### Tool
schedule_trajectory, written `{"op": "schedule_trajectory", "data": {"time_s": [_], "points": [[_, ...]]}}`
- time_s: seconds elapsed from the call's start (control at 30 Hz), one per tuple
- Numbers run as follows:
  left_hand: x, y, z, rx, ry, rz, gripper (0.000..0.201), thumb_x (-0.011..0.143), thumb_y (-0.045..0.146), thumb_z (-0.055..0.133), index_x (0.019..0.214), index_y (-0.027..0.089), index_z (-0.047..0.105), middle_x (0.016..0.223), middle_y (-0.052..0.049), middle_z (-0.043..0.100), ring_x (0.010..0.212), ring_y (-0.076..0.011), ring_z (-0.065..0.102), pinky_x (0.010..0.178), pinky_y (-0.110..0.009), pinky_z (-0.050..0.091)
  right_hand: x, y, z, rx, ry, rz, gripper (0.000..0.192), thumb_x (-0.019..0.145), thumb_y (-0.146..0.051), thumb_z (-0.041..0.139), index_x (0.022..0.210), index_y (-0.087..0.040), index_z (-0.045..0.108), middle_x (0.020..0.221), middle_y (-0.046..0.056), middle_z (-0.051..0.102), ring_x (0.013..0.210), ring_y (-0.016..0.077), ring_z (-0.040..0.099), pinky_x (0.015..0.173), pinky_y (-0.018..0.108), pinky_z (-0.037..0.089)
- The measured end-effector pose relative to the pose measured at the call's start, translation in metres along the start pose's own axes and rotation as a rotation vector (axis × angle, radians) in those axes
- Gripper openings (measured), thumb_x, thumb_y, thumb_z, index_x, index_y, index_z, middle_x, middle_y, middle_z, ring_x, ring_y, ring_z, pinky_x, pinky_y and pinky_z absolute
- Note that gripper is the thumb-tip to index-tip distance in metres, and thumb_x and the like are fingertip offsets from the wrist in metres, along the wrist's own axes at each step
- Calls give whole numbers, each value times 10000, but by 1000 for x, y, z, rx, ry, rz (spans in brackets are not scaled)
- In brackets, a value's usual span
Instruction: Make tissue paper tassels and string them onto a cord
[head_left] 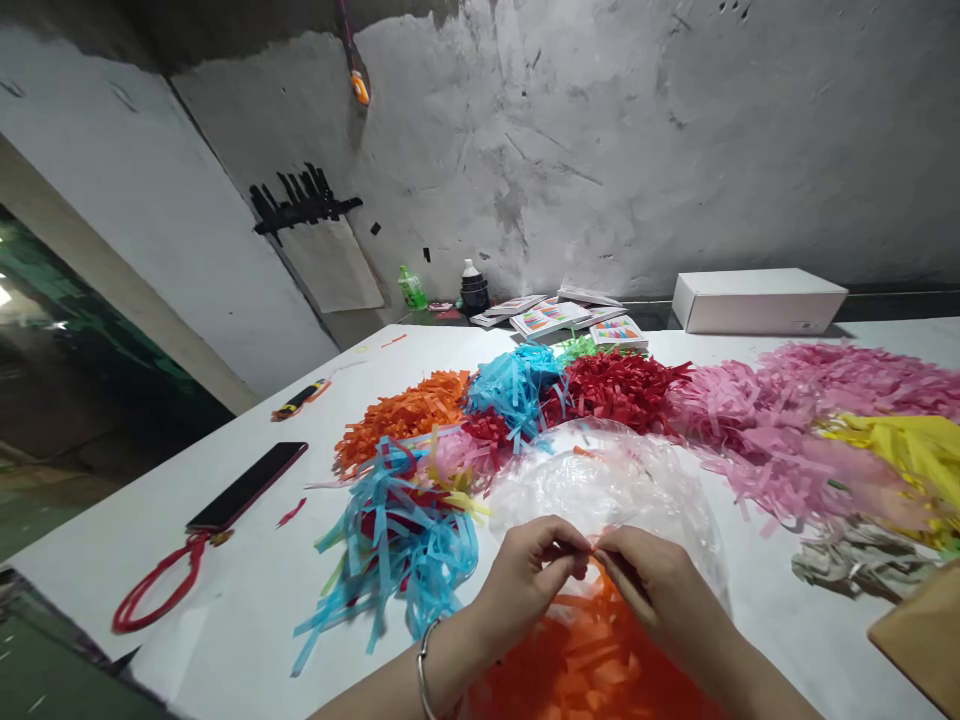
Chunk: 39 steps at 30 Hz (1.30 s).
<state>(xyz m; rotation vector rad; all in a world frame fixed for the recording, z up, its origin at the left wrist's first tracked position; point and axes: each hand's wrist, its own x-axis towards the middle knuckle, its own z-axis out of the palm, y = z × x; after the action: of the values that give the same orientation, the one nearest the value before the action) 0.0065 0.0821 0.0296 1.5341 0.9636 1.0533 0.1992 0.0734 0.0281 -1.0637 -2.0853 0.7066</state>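
Note:
My left hand (525,580) and my right hand (660,595) meet at their fingertips above a pile of orange paper strips (577,665). Both pinch a thin orange strip (595,552) between thumb and fingers. A crumpled clear plastic bag (607,480) lies just behind my hands. A heap of blue paper strips (397,555) lies to the left of my left hand. A metal bangle (424,668) circles my left wrist.
On the white table (225,620) lie further piles of shredded paper: orange (401,415), blue (514,380), red (622,385), pink (795,430), yellow (900,445). A dark phone (247,487) with a red strap lies left. A white box (757,298) and colourful packets (570,320) stand at the back.

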Motion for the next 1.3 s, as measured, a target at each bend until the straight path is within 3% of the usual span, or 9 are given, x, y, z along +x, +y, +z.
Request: {"op": "schedule_trajectory", "data": {"time_s": [0.23,0.33,0.43,0.6,0.73,0.87,0.97,1.17,1.3], "points": [[-2,-3,-1,80,8,48,158,792,102,620,887,172,726,767,-28,698,716,-156,667,702,-261,535,0,0,3,12,-6,30,243,1010,-297,416,869,-216,597,811,21,667,727,167,606,657,279,411],[0,-1,0,-9,9,-31,143,801,158,662,921,169,738,829,-53,738,765,-178,694,744,-284,553,1,0,2,26,14,75,248,1013,-300,419,878,-213,609,816,25,671,726,167,609,661,281,416],[3,6,0,-78,21,-127,112,824,235,670,865,152,733,757,-53,730,720,-174,687,714,-280,554,2,0,0,45,24,92,261,1015,-306,420,873,-216,619,794,15,660,709,156,602,659,273,419],[5,10,-2,11,-9,-157,181,836,317,664,803,142,698,684,-37,680,611,-150,644,602,-247,517,2,-1,-1,65,25,91,266,1014,-299,423,859,-215,622,792,13,656,710,152,603,667,269,428],[2,5,-3,220,-9,-56,117,844,225,598,794,157,679,690,-19,663,604,-133,619,580,-222,465,1,-4,0,65,1,75,216,1005,-294,445,909,-216,622,818,14,661,728,154,612,677,271,434],[-3,0,-3,471,-4,189,130,824,129,541,815,172,663,712,-8,650,636,-123,577,610,-214,435,1,-6,4,-68,-26,-6,202,1014,-263,413,964,-218,604,842,17,663,747,162,612,667,273,426],[-3,-3,-4,589,11,316,125,805,103,522,809,173,625,709,-5,625,632,-124,554,611,-220,422,2,-6,6,-141,-16,-37,237,1016,-239,385,878,-212,576,793,17,647,712,171,594,640,280,402],[0,0,-10,602,63,320,135,803,73,504,828,181,580,728,-2,600,645,-127,556,622,-220,434,2,-7,1,-195,30,-51,213,1008,-229,418,831,-214,535,765,1,618,702,180,547,672,305,393],[-1,5,-11,562,-32,295,96,883,133,532,908,183,611,804,-25,657,712,-135,612,671,-215,481,2,-9,2,-195,48,-72,200,996,-190,421,821,-214,514,764,-6,608,719,168,553,668,291,417]]}}
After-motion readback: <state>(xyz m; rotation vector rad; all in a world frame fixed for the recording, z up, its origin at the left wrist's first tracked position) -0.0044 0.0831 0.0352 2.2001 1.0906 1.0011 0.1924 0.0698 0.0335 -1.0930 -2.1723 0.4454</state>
